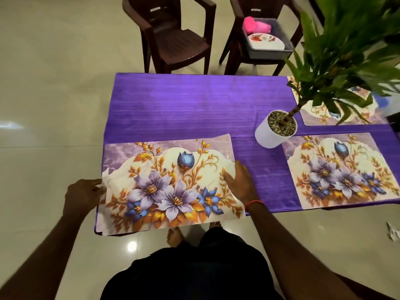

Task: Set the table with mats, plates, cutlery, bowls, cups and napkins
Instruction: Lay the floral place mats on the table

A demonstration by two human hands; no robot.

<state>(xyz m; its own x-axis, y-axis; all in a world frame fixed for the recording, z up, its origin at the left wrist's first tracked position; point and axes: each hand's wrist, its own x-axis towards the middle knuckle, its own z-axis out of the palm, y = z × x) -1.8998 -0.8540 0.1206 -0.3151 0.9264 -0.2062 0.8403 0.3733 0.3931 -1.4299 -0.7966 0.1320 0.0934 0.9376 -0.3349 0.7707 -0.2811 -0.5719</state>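
A floral place mat (168, 185) lies at the near left of the table with the purple cloth (184, 105), overhanging the near edge; another mat's edge shows beneath it. My left hand (83, 195) pinches the mat's left edge. My right hand (239, 182) grips its right edge, fingers over the top. A second mat (339, 169) lies flat at the near right. A third mat (337, 109) at the far right is partly hidden by leaves. A grey tub (266, 37) on a far chair holds a white plate (266, 42) and pink items (256, 24).
A potted plant in a white pot (275, 131) stands right of centre, its leaves spreading over the far right. Two brown plastic chairs (173, 35) stand beyond the table. Shiny tiled floor surrounds it. A crumpled scrap (392, 231) lies on the floor at right.
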